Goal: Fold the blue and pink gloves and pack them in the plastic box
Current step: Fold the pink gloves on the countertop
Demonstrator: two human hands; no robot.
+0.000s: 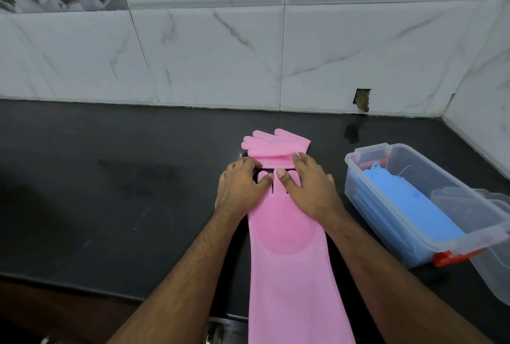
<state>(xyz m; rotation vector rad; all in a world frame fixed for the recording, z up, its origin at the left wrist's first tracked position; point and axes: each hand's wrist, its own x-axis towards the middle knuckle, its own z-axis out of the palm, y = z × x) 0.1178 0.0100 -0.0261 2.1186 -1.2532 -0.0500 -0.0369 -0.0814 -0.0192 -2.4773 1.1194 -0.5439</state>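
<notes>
1. A long pink silicone glove (287,261) lies flat on the black stone counter (110,192), its fingers under both hands.
2. The left hand (240,186) and right hand (306,186) press it with straight, spread fingers, gripping nothing.
3. A second, folded pink glove (273,145) lies just beyond, seemingly touching the fingertips.
4. The folded blue gloves (408,205) sit inside the clear plastic box (367,150) at right.
</notes>
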